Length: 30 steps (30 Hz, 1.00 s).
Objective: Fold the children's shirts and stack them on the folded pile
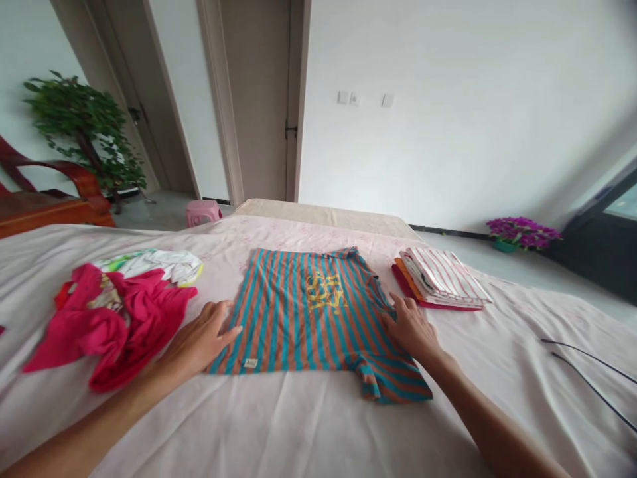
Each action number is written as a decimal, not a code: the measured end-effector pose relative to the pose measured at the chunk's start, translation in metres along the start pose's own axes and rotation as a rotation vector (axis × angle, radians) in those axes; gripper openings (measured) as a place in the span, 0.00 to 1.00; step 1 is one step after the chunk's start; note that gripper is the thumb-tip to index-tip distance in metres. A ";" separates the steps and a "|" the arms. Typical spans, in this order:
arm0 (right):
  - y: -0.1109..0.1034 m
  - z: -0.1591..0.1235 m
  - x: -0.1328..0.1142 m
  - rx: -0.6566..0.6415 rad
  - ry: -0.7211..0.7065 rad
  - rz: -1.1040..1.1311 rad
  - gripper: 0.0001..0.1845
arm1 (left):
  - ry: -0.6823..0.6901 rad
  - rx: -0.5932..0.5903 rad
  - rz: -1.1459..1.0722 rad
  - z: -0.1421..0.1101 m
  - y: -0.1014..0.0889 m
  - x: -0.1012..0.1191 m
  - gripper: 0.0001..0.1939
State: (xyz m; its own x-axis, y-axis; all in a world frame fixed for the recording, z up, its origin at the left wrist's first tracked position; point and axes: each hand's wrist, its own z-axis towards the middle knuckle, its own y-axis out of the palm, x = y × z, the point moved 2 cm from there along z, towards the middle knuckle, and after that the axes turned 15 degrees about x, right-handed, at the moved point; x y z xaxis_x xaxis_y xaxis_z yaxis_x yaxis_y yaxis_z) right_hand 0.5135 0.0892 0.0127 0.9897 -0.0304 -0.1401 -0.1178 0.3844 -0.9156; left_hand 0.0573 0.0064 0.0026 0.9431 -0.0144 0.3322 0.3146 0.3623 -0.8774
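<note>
A T-shirt (288,312) with teal and brown stripes and yellow lettering lies spread sideways on the cloth-covered surface. Its hem points left and its collar right; the near sleeve juts toward me. At the hem rests my left hand (209,332), thumb apart from the fingers and lying on the fabric edge. My right hand (411,326) touches the shirt beside the collar, its thumb and fingers also apart. Just beyond that hand sits a stack of folded clothes (445,279), with a red-striped white piece on top. Left of the shirt is a crumpled pink garment (144,312).
White clothing (169,265) lies behind the pink garment. A pale cloth (298,425) covers the surface. Two dark cords (592,358) lie at the right. Beyond are a pink stool (203,212), a wooden chair (74,186), a leafy plant (84,126) and purple flowers (522,232).
</note>
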 end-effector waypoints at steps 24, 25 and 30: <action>-0.031 -0.068 0.018 -0.358 0.230 0.604 0.42 | -0.156 -0.019 -0.346 -0.042 -0.003 -0.037 0.30; -0.032 -0.076 0.014 -0.385 0.275 0.720 0.45 | -0.157 -0.012 -0.351 -0.042 -0.003 -0.038 0.30; -0.037 -0.090 0.024 -0.547 0.326 0.940 0.45 | -0.213 -0.061 -0.462 -0.040 -0.003 -0.036 0.29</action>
State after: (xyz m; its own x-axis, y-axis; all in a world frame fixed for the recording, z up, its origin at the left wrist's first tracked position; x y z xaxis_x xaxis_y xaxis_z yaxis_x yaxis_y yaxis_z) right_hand 0.5338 -0.0084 0.0094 0.4312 -0.2125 -0.8769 -0.9018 -0.0704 -0.4264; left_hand 0.0264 -0.0316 -0.0209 0.6635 0.0323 0.7475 0.7049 0.3079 -0.6390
